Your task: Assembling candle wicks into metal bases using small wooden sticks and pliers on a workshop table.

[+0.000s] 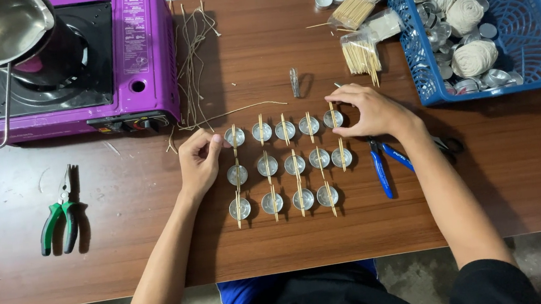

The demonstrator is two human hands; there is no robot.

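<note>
Several small round metal cups (295, 164), each with a thin wooden stick laid across it, stand in three rows on the brown table (160, 251). My left hand (199, 163) rests at the left end of the rows, fingertips touching the top-left cup (235, 136). My right hand (368, 111) curls around the top-right cup (333, 118) and its stick, fingers touching it. One metal clip-like piece (294, 81) stands alone above the rows.
A purple portable gas stove (133, 59) with a steel pot (0, 29) sits far left. Loose wick strings (193, 53) lie beside it. Green pliers (60, 218) lie left, blue-handled pliers (382, 167) right. A blue basket (540, 43) holds string balls and cups; stick bundles (360, 52) lie nearby.
</note>
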